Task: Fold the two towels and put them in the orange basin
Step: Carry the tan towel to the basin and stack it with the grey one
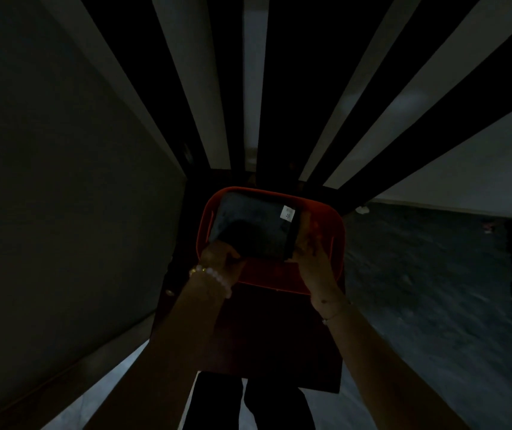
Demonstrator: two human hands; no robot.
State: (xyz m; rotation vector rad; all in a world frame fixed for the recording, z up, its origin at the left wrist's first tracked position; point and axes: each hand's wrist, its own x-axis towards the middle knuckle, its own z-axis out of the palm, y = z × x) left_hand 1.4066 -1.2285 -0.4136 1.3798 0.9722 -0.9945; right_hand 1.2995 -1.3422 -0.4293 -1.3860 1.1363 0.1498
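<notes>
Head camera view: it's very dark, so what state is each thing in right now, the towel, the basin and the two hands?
Dark folded towel with a white label: folded flat, inside the basin, its near edge at both hands.
Orange plastic basin: upright on a dark surface, holding the towel.
Left hand: fingers curled round the towel's near left corner.
Right hand: at the towel's near right corner; too dark to tell its grip.

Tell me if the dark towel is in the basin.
In: the towel lies within the orange basin rim, left hand and right hand holding its near edge. Resting on bottom: cannot tell.
</notes>
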